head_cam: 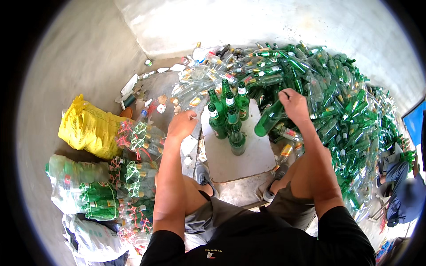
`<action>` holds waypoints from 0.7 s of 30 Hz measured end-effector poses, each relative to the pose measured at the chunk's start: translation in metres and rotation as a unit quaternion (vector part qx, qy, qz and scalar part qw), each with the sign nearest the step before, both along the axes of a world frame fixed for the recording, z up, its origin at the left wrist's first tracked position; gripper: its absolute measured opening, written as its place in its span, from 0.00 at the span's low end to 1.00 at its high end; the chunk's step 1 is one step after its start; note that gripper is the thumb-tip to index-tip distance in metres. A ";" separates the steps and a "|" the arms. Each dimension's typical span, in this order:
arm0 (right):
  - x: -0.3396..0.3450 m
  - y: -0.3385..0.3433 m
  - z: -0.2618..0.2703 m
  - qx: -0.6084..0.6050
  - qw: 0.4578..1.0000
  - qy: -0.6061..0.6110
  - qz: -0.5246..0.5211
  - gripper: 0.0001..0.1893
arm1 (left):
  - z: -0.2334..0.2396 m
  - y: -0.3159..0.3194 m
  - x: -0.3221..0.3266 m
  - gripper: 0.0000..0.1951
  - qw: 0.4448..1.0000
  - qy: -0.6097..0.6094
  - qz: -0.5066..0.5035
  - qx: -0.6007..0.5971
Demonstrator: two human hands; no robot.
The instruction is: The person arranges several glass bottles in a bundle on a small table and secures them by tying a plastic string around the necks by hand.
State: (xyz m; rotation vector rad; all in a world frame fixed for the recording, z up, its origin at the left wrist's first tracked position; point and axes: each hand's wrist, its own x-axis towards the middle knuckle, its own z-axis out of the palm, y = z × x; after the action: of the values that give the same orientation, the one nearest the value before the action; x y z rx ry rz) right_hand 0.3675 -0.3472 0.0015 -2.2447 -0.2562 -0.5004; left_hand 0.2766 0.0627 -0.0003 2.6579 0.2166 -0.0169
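My right hand (294, 105) grips a green glass bottle (269, 119) by its neck, the base tilted down toward the left, over the right side of a white board (229, 168). Several green glass bottles (217, 124) stand upright in a close cluster on the board; some have white neck labels. The nearest of them, a single bottle (237, 143), stands at the front of the cluster. To the left of the cluster my left hand (183, 125) hovers with fingers curled, apart from the bottles. Whether anything is inside its curl cannot be seen.
A large heap of loose green and clear bottles (332, 86) fills the far and right side along the wall. Bundles of bottles tied with plastic string (100, 199) lie at left, by a yellow woven sack (91, 128) and a white sack (96, 239). Another person (404, 196) sits at far right.
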 end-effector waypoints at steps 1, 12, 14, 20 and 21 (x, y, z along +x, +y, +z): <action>-0.005 0.010 0.002 -0.001 1.000 0.006 0.010 0.15 | 0.006 -0.004 -0.002 0.19 1.000 0.006 0.000 0.004; 0.007 0.070 -0.005 -0.071 0.993 0.024 0.089 0.15 | 0.006 -0.012 0.006 0.18 1.000 0.002 -0.022 -0.016; 0.007 0.078 -0.005 -0.075 0.991 0.049 0.096 0.16 | 0.005 -0.014 0.006 0.18 1.000 0.006 -0.024 -0.018; 0.011 0.093 -0.013 -0.079 0.988 0.073 0.113 0.17 | 0.011 -0.022 0.005 0.18 0.999 -0.007 -0.045 -0.024; 0.011 0.095 -0.013 -0.078 0.987 0.075 0.120 0.17 | 0.011 -0.022 0.005 0.18 0.999 -0.008 -0.046 -0.023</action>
State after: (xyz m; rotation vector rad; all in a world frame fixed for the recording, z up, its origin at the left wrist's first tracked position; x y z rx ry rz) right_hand 0.3782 -0.2522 -0.0118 -2.3497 -0.4944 -0.1867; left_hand 0.2817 0.0404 0.0106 2.6190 0.0873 -0.0297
